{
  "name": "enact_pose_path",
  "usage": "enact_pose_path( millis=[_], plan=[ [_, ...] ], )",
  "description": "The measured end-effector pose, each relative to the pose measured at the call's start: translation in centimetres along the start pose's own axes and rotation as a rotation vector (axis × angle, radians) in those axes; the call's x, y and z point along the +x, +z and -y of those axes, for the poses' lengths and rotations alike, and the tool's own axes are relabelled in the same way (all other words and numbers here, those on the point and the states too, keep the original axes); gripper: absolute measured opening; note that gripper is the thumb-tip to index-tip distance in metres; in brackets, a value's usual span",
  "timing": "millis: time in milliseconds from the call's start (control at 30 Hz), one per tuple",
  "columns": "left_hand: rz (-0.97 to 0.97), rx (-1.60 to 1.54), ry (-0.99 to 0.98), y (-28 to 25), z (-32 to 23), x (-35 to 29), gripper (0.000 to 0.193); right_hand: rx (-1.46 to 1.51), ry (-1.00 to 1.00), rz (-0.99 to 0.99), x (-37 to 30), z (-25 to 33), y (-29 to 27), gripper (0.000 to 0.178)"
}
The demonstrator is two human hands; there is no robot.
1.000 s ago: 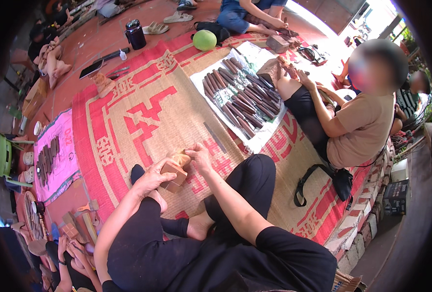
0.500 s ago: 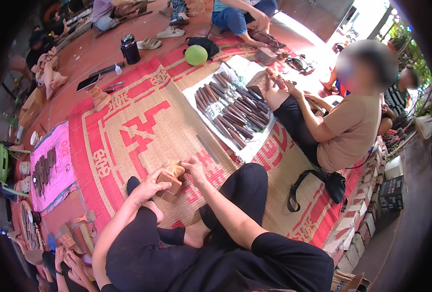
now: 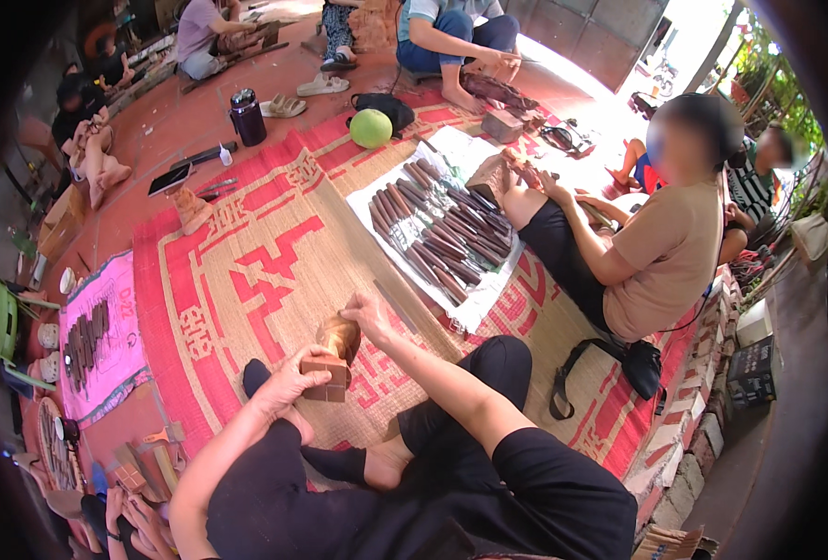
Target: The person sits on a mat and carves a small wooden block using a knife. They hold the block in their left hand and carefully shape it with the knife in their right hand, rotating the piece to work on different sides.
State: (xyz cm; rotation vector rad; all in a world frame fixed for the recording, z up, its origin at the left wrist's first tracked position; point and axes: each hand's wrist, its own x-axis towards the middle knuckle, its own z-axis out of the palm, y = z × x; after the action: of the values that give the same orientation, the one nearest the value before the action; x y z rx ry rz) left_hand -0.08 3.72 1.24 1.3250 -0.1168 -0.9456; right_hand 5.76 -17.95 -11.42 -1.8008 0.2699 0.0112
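Observation:
I sit cross-legged on a red and tan woven mat. My left hand grips a small brown wooden block from the left side. My right hand holds the top of a rounded, lighter brown wooden piece that stands on the block. Both hands meet just in front of my knees, above the mat.
A white sheet carries several dark wooden pieces ahead right. A person in a tan shirt sits at its right. A green ball, a dark flask and other seated people lie beyond. A pink cloth with pieces lies left.
My view has swung, so the mat and sheet sit lower in the picture. My hands still hold the wooden piece and block together; the rounded piece now shows more upright.

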Motion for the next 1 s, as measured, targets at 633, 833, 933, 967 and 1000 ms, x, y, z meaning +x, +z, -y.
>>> enact_pose_path(
  millis=[633,833,933,967,1000],
  plan=[
    [-0.198,0.085,-0.384,1.9,-3.3,0.9,0.038,0.358,0.158,0.362,0.2,-0.1,-0.4,0.015],
    [-0.249,0.076,-0.394,2.3,-3.2,0.8,0.04,0.426,0.273,0.523,0.4,0.1,-0.5,0.015],
    [-0.276,0.075,-0.377,2.3,-3.3,0.9,0.04,0.424,0.279,0.514,0.4,0.5,-0.8,0.014],
    [-0.279,0.043,-0.374,1.9,-2.9,0.7,0.04,0.402,0.262,0.501,0.3,0.8,-0.8,0.013],
    [-0.282,0.011,-0.371,1.5,-2.7,0.3,0.04,0.38,0.244,0.488,0.1,1.0,-0.7,0.012]
  ],
)
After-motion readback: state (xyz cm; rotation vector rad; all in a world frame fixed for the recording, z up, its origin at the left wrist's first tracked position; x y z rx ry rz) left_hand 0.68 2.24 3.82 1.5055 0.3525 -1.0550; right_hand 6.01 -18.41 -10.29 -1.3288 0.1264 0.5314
